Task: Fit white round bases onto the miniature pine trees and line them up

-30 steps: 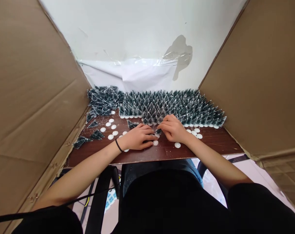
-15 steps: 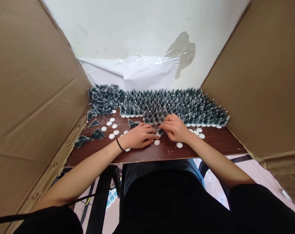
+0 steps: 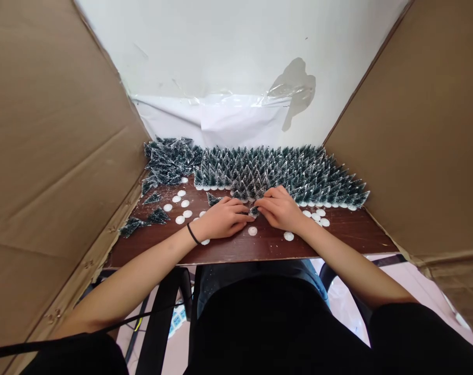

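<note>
My left hand [image 3: 229,217] and my right hand [image 3: 278,209] meet low over the front middle of the table. Between their fingertips is a small frosted miniature pine tree [image 3: 254,211]. My right thumb and fingers pinch it from the right, while the left fingertips close on its lower side; its base is mostly hidden. Just in front lies a loose white round base [image 3: 252,231]. Behind the hands stand dense rows of miniature trees [image 3: 275,166] on white bases. Another tree [image 3: 213,199] lies beside my left hand.
A heap of loose trees [image 3: 169,159] fills the back left of the brown table [image 3: 220,252]. More trees [image 3: 158,215] lie at the left edge. Several white discs [image 3: 185,203] are scattered left and right. Brown board walls [image 3: 419,130] stand at both sides.
The view has shifted slightly. My right fingers have drawn closer together around the small tree, which sits a little nearer my left fingertips. The standing rows look the same.
</note>
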Demonstrator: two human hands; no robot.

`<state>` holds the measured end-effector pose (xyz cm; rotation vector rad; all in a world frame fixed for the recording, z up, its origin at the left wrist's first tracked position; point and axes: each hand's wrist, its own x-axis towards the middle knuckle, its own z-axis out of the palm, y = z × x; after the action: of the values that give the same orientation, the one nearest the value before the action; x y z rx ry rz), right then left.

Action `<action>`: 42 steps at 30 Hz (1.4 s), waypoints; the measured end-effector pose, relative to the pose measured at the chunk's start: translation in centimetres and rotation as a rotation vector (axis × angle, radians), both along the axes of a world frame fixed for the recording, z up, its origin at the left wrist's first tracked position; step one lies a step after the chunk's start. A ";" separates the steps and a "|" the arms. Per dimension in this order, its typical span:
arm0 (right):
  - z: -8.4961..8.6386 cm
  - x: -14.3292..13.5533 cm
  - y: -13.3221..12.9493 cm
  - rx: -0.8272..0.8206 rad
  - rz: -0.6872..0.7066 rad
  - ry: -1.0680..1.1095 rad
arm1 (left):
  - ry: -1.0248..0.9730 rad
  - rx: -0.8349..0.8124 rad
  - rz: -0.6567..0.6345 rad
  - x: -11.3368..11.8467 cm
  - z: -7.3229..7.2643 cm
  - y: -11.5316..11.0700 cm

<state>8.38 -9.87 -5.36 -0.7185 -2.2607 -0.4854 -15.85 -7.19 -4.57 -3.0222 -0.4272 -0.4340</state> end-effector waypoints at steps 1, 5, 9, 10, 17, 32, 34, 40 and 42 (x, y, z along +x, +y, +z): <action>0.0 0.0 0.1 -0.013 -0.026 0.017 | 0.004 0.001 0.023 0.1 0.0 0.0; -0.3 -0.1 0.4 -0.057 -0.115 0.053 | 0.064 -0.011 0.119 0.4 -0.1 -0.4; -0.4 -0.1 0.5 -0.013 -0.140 0.080 | 0.102 -0.032 0.199 0.8 -0.2 -0.6; -0.4 -0.1 0.5 0.004 -0.143 0.086 | 0.106 -0.037 0.213 0.8 -0.2 -0.6; -0.4 -0.1 0.7 0.016 -0.187 0.070 | 0.142 -0.096 0.220 1.0 -0.2 -0.6; -0.3 0.0 0.8 -0.022 -0.236 0.030 | 0.043 -0.017 0.167 0.5 0.2 -0.3; -0.2 0.0 0.7 -0.014 -0.226 0.039 | -0.014 0.021 0.175 -0.2 1.2 -0.1; 0.1 -0.3 0.3 -0.015 -0.240 0.082 | 0.040 0.070 0.462 -3.0 3.3 1.6; 0.1 -0.4 0.2 0.015 -0.213 0.091 | 0.117 0.042 0.535 -3.5 3.3 2.2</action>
<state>8.01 -9.65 -5.27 -0.9599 -2.1051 -0.5578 -19.37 -4.99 -1.26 -2.7126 -1.1494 -0.2188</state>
